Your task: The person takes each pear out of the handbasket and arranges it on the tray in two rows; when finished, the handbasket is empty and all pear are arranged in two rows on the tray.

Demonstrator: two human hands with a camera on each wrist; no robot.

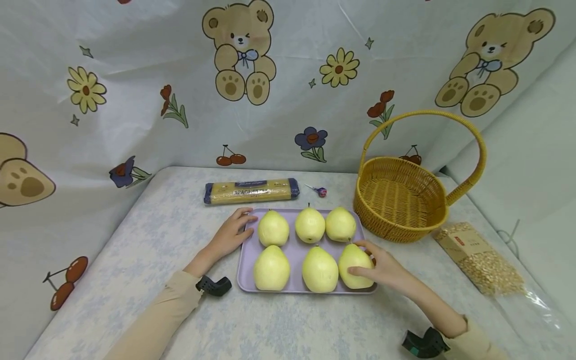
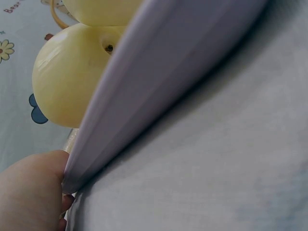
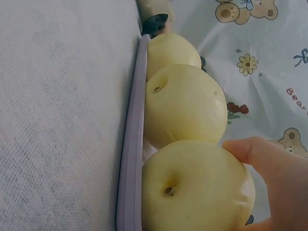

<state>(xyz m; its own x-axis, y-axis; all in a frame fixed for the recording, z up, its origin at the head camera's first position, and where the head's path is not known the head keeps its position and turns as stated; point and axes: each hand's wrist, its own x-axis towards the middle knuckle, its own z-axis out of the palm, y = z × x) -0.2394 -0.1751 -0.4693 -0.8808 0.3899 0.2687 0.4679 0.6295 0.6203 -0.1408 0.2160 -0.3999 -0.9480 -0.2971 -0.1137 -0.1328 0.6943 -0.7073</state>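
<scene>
My right hand grips a pale yellow pear at the front right corner of a lilac tray, thumb on the near side and fingers round the far side. The right wrist view shows the thumb against this pear, two more pears beyond it in a row. Several pears stand in two rows on the tray. At the tray's left edge, my left hand holds the rim near the back corner, beside the back left pear. The left wrist view has that hand at the lilac rim.
A yellow wicker basket with a tall handle stands behind the tray on the right. In front of it lies a clear-windowed bag of grains. A spaghetti pack and a lollipop lie behind the tray, before a bear-printed cloth.
</scene>
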